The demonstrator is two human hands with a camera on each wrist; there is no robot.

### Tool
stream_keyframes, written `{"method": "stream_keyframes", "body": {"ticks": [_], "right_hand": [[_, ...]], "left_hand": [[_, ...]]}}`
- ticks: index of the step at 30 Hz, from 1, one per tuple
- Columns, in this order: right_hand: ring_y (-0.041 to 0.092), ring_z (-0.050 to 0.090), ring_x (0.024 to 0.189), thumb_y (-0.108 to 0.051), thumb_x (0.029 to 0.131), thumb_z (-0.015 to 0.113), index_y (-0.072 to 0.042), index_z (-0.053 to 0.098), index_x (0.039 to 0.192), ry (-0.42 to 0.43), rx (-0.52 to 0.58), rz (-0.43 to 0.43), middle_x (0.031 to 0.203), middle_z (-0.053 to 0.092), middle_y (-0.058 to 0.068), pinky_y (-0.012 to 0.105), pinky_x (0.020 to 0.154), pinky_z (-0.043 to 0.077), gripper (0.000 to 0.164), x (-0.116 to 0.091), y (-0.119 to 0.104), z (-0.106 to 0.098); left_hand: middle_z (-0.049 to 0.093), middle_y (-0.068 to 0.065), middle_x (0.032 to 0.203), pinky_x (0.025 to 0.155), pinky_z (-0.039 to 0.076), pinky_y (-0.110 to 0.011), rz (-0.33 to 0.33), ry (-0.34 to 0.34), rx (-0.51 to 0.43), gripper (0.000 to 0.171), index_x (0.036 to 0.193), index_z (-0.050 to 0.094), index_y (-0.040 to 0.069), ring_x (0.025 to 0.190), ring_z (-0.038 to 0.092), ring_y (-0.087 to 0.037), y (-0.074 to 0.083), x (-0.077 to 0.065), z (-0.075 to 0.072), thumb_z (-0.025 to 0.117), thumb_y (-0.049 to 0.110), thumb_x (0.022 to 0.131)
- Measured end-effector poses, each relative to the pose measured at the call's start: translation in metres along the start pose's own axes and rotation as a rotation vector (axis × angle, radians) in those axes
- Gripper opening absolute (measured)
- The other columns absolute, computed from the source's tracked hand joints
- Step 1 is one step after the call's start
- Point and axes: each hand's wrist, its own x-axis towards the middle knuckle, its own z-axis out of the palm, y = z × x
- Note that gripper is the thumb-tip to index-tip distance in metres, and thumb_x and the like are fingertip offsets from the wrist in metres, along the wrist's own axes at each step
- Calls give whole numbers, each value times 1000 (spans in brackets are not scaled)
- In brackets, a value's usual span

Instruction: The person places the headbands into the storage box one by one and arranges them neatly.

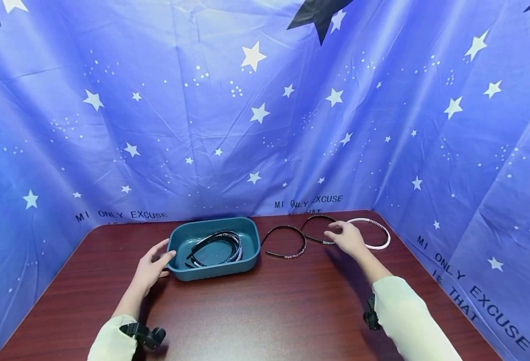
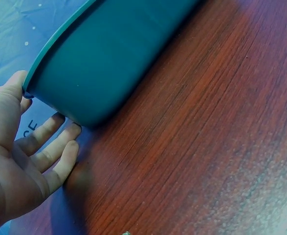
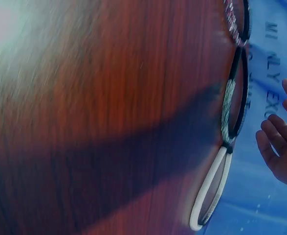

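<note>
Right hand (image 1: 348,239) hovers, fingers parted, empty; the slim black hooped headband (image 3: 228,105), so near the far-right thick white headband (image 3: 196,215), could snag it. Left hand (image 1: 151,266) grips the teal oblong plastic tub (image 1: 215,272).

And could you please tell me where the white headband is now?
In the head view, the white headband lies at the table's far right corner, beside the right hand.

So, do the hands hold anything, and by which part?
The left hand holds the teal basket by the rim at its left end; the right hand holds nothing.
</note>
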Motion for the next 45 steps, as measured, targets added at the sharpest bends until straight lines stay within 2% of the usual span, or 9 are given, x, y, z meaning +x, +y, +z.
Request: {"method": "stream_keyframes", "body": {"ticks": [6,15,23,27,32,38,45], "right_hand": [[32,60,90,-23,83,67,2,64,111,-3,-82,-35,94,65,19,48,79,47,37,-3,19,-9],[36,57,95,-21,80,69,2,63,111,-12,-197,-79,105,60,23,52,83,45,39,-14,43,-20],[41,57,94,-18,78,69,2,60,114,-25,-277,-63,103,60,26,55,78,46,42,-21,68,-25],[42,55,96,-18,77,70,2,60,114,-22,-292,-40,104,59,28,58,78,46,43,-22,79,-25],[44,54,99,-19,78,68,2,60,114,-39,-299,-12,106,58,28,59,78,45,42,-23,87,-23],[47,53,100,-19,80,67,2,60,113,-48,-316,1,108,56,31,60,77,45,40,-25,88,-24],[50,51,103,-17,82,64,2,59,114,-69,-318,35,112,54,32,60,77,44,38,-27,87,-24]], "left_hand": [[48,-29,132,76,57,-33,2,0,-4,59,145,33,15,81,60,-4,-1,0,0,54,37,94],[48,-29,131,77,57,-33,0,0,1,59,145,34,16,82,60,-5,0,0,0,55,38,94],[48,-28,131,76,57,-31,-6,-4,0,59,145,33,17,81,61,-4,-3,-1,0,55,38,94],[47,-29,132,78,57,-33,-4,-7,-3,61,145,33,17,84,62,-8,-2,0,0,54,40,93],[47,-30,131,79,57,-36,1,-4,-2,61,145,32,14,84,62,-9,-1,0,-1,54,38,94],[48,-29,130,77,57,-34,5,2,-7,60,145,33,14,82,61,-7,-2,0,-1,55,37,94],[50,-26,129,78,57,-34,0,3,-17,61,144,35,18,84,61,-6,-2,3,0,56,41,92]]}}
